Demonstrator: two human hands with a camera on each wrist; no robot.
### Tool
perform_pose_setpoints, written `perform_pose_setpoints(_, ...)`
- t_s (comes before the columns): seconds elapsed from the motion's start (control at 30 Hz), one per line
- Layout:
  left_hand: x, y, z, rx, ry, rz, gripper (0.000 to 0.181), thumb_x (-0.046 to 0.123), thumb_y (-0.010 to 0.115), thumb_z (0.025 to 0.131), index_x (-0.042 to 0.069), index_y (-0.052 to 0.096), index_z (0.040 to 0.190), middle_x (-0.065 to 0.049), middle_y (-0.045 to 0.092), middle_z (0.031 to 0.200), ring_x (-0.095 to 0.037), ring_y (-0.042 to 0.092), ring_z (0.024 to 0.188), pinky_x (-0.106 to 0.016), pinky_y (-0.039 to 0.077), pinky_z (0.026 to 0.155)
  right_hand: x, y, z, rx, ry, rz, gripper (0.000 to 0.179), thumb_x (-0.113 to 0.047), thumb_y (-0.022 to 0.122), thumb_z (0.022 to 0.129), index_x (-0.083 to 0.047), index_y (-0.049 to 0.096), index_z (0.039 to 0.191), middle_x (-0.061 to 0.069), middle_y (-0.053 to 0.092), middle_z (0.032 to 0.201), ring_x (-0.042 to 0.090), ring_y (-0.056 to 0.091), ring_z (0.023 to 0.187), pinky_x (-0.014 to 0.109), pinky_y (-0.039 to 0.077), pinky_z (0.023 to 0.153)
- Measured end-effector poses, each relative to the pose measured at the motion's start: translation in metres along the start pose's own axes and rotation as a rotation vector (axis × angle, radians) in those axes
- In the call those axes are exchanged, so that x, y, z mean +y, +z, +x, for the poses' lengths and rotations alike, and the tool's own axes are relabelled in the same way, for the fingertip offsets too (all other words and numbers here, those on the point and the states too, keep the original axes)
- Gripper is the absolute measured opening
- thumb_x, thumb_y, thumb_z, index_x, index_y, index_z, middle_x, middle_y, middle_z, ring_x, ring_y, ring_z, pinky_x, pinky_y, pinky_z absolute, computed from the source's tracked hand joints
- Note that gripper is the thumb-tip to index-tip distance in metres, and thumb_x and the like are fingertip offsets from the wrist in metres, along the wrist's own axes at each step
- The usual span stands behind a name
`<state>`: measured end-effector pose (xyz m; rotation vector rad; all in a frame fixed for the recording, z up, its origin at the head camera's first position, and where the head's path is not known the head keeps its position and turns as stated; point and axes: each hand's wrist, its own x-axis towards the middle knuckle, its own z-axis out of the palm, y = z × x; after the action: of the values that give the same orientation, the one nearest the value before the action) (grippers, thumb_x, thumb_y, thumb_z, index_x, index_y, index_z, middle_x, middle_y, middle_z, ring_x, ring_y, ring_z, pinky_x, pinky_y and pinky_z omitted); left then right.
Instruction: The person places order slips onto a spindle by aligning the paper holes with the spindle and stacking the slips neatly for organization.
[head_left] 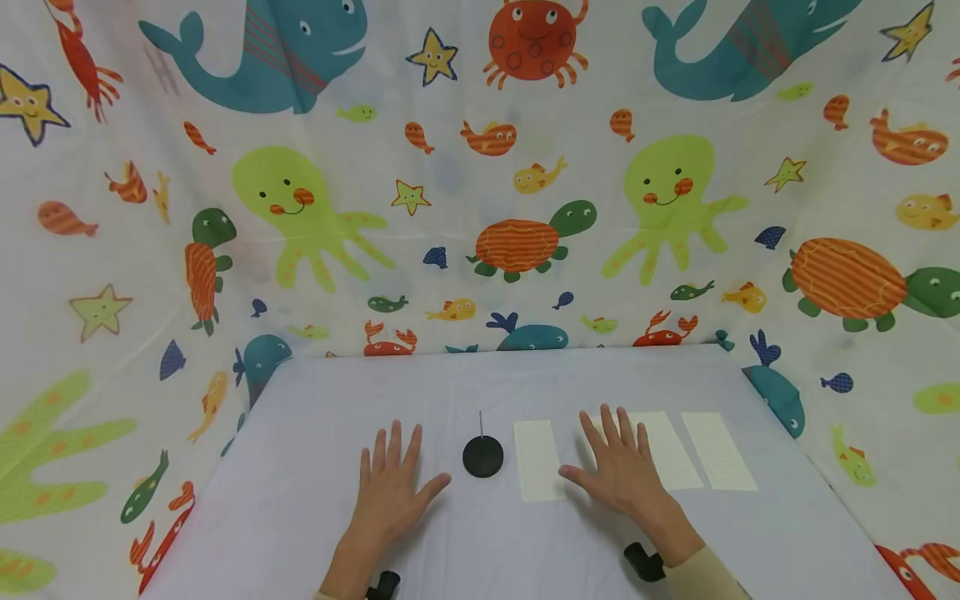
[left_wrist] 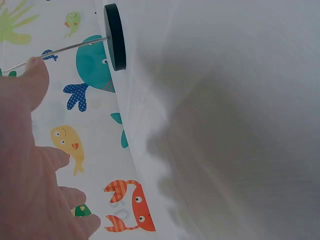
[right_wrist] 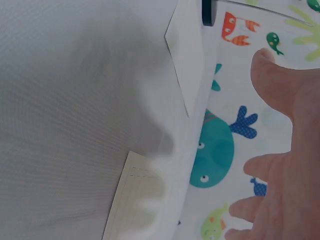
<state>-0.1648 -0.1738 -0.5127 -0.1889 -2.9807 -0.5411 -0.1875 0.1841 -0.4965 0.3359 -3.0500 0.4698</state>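
Note:
My left hand (head_left: pixel 392 492) hovers over the white table with its fingers spread, holding nothing. Just right of it stands a round black base (head_left: pixel 483 457) with a thin upright metal rod (head_left: pixel 481 423), like a paper spike; the left wrist view shows the same black disc (left_wrist: pixel 115 37) beyond the thumb. Fingers spread as well, my right hand (head_left: pixel 618 467) is above the table between two pale lined paper slips. One slip (head_left: pixel 537 462) lies left of it, another (head_left: pixel 666 450) partly behind its fingers. In the right wrist view a slip (right_wrist: pixel 135 192) lies below the hand.
A third paper slip (head_left: pixel 718 451) lies at the right of the row. The white-covered table (head_left: pixel 360 383) ends at a hanging curtain (head_left: pixel 450 167) printed with sea animals, which also runs along both sides. Each wrist wears a black camera strap (head_left: pixel 645 562).

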Motion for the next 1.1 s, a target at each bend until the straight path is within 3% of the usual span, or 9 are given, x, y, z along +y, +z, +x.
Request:
perform_pose_setpoints(0.17,0.003,-0.001,0.004,0.023,0.028,-0.022,0.091,0.063,0.060,0.093,0.008,0.031,0.159,-0.026,0.016,0.165,-0.049,0.013,0.150,-0.068,0.009,0.116,-0.001,0.000,0.005,-0.007,-0.049,0.040,0.089,-0.060,0.063,0.092,-0.006,0.035,0.157,0.029,0.020,0.163,0.052,0.010,0.150,0.070,0.002,0.115)
perform_pose_setpoints(0.4,0.008,0.000,0.011,-0.004,0.048,-0.057,0.088,0.060,0.059,0.095,0.008,0.031,0.159,-0.026,0.018,0.165,-0.048,0.015,0.150,-0.067,0.012,0.116,-0.001,0.000,0.011,-0.043,-0.071,0.050,0.088,-0.058,0.063,0.093,-0.005,0.035,0.157,0.029,0.022,0.162,0.051,0.013,0.150,0.068,0.005,0.116)
perform_pose_setpoints(0.63,0.012,-0.001,0.017,0.016,0.080,-0.071,0.081,0.054,0.060,0.097,0.006,0.034,0.157,-0.027,0.022,0.163,-0.049,0.021,0.148,-0.067,0.017,0.115,-0.003,0.008,0.022,-0.043,-0.104,0.147,0.086,-0.053,0.067,0.093,-0.003,0.037,0.156,0.029,0.029,0.160,0.049,0.018,0.149,0.066,0.010,0.117)
perform_pose_setpoints(0.9,0.019,0.000,0.028,0.001,0.108,-0.121,0.077,0.051,0.058,0.099,0.004,0.036,0.156,-0.028,0.026,0.160,-0.048,0.029,0.145,-0.065,0.027,0.112,-0.006,0.009,0.032,-0.087,-0.108,0.203,0.085,-0.050,0.070,0.092,-0.002,0.038,0.155,0.028,0.034,0.158,0.046,0.026,0.148,0.062,0.016,0.118)
perform_pose_setpoints(1.1,0.018,0.003,0.036,0.013,0.092,-0.166,0.075,0.049,0.061,0.098,0.005,0.039,0.155,-0.026,0.030,0.159,-0.047,0.035,0.142,-0.064,0.031,0.111,-0.011,0.012,0.040,-0.135,-0.072,0.224,0.083,-0.049,0.071,0.091,-0.004,0.040,0.154,0.025,0.035,0.158,0.045,0.028,0.147,0.059,0.020,0.119)
